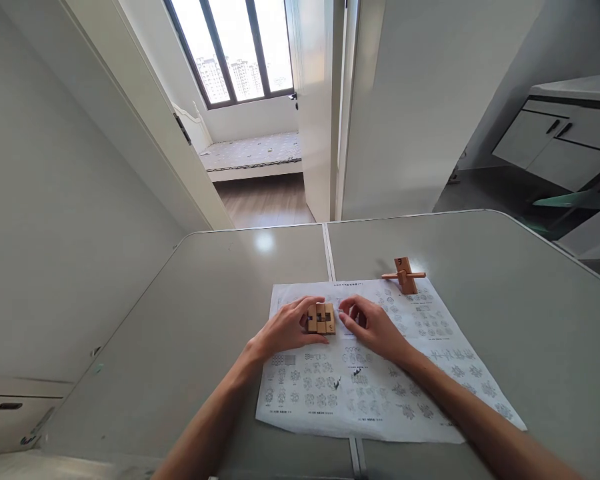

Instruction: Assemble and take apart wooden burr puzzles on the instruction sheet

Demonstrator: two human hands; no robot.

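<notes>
A small wooden interlocking puzzle block (321,318) rests on a printed instruction sheet (380,393) in the middle of the grey table (180,347). My left hand (287,328) grips the block's left side with fingers curled round it. My right hand (373,327) sits just to the right of the block, fingers bent toward it, fingertips close to or touching its right edge. A second wooden puzzle piece (405,274), a cross of sticks, stands at the sheet's far right corner, away from both hands.
The table has a seam (328,253) down its middle and rounded far corners. Beyond it an open doorway (265,193) leads to a room with a window. A grey cabinet (560,140) stands at the far right.
</notes>
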